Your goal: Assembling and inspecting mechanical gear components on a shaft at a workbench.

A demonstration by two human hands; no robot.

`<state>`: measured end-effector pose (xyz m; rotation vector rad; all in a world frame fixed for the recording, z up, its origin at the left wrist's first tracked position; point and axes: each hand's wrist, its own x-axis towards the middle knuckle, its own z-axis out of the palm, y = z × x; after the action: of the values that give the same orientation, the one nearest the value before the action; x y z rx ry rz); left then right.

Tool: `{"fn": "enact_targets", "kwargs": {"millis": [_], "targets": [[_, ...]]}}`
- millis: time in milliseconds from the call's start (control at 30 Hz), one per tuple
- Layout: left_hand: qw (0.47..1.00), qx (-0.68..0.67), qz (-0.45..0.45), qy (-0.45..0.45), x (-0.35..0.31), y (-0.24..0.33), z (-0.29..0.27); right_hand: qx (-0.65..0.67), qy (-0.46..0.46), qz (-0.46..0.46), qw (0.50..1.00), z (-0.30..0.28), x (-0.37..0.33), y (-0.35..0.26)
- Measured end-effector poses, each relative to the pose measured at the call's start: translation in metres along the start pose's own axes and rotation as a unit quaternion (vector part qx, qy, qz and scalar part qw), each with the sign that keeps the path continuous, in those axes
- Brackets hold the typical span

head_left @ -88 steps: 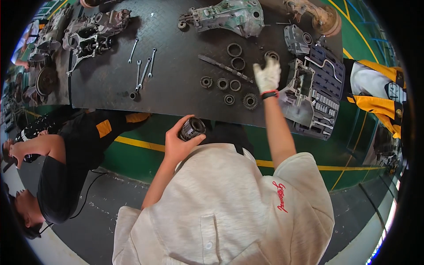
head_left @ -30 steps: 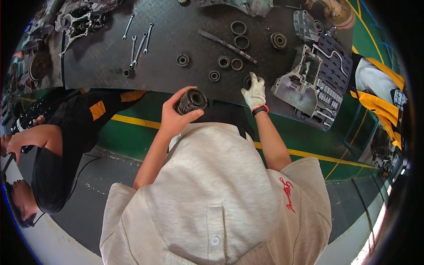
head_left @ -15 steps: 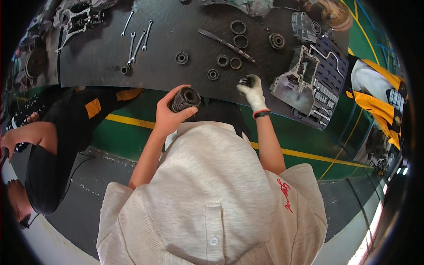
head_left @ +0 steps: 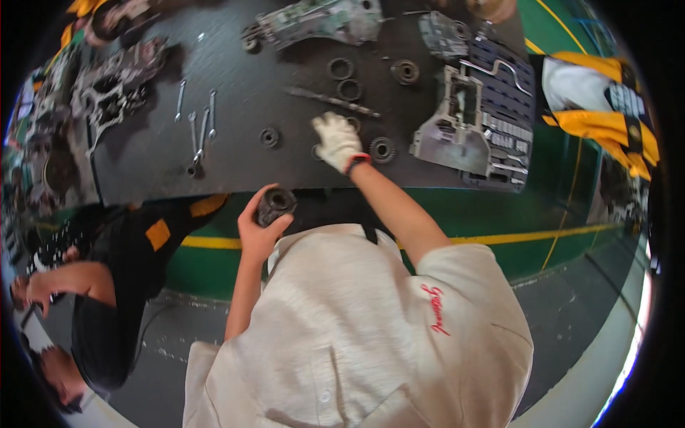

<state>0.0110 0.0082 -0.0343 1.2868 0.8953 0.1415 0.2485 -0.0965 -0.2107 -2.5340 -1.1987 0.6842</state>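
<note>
Dark cylindrical steel gear assembly (head_left: pixel 276 207): left of frame centre, at the near edge of the dark metal bench (head_left: pixel 235 165); open bore faces up.
Bare left hand (head_left: pixel 255 227): fingers clamped round the assembly's outer side, thumb at lower right.
White-gloved right hand (head_left: pixel 337 141): mid-frame over bench, fingers spread apart; glove partly hides small rings, cannot tell if touching.
Near glove: dark toothed steel gear (head_left: pixel 383 150) just right; long dark splined shaft (head_left: pixel 332 101) above.
Farther up: two dark toothed rings (head_left: pixel 340 68), upper centre.
Left part of bench: small dark gear (head_left: pixel 270 137), silver wrenches (head_left: pixel 202 132).
Right: grey metal housing (head_left: pixel 451 139).
Good handling (judgement): keep left grip full and bore up so loose parts don't slip; gloved fingers low, lifting rings by rim, not nudging shaft or gear.
</note>
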Motion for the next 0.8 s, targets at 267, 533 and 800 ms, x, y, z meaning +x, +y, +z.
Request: {"fn": "enact_targets", "kwargs": {"millis": [267, 533, 800], "targets": [[1.0, -0.018, -0.005, -0.002, -0.002, 0.009, 0.005, 0.083, -0.058, 0.067, 0.993, 0.007, 0.032, 0.022], [0.998, 0.058, 0.016, 0.001, 0.005, 0.021, 0.03, 0.855, -0.218, 0.208, 0.421, -0.109, -0.072, 0.016], [0.976, 0.19, 0.089, -0.062, 0.004, 0.074, 0.075, 0.559, -0.008, -0.011, 0.829, -0.194, -0.13, -0.049]]}}
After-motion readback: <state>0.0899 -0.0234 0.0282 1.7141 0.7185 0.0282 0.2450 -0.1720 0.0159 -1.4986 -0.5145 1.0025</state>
